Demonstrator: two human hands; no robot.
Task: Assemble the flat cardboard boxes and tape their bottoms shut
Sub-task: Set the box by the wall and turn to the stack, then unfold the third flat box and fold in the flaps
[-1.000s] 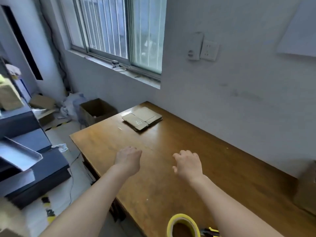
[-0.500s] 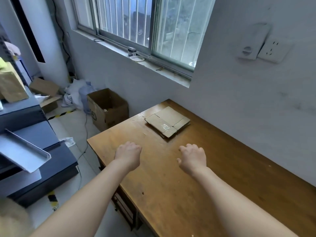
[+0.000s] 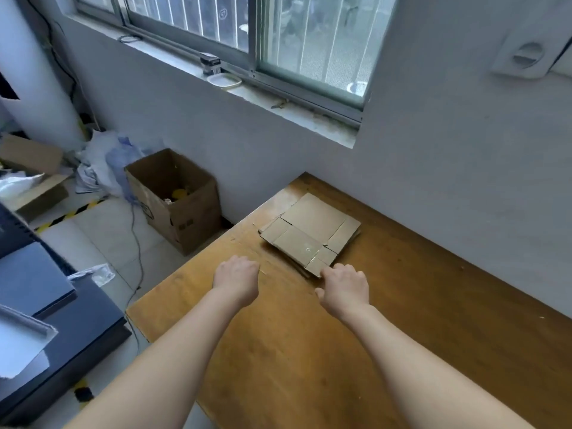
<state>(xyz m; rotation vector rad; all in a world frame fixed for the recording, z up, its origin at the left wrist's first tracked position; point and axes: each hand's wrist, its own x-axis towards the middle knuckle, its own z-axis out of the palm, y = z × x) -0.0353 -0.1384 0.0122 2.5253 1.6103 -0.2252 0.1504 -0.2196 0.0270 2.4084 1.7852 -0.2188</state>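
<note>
We carry both hands with the fingers curled under and the knuckles forward. Our left hand (image 3: 236,278) hangs loosely curled over the bare wood and holds nothing, while our right hand (image 3: 344,287) sits right at the near corner of the stack of flat brown cardboard boxes (image 3: 311,232). Its fingertips are hidden beneath the knuckles, so we cannot tell whether it has pinched that corner or only touches it. The stack lies flat at the far left corner of the brown wooden table (image 3: 309,366), near the grey wall under the window. It is several folded blanks one on another with their edges a little out of line, the top one showing its flap slits and creases. We judge these blanks light and thin, stiff across the panel yet ready to bend along the scored folds, so a single blank should lift with little effort but may flop or hinge if taken by one flap alone. The smooth faces will likely slide over each other, so the top sheet can drag its neighbours. We would take hold at an edge of a main panel, thumb above and fingers below, peeling just the top blank free at the near corner, then bring the left hand to the opposite edge to square it open. No tape roll shows in this view.
</note>
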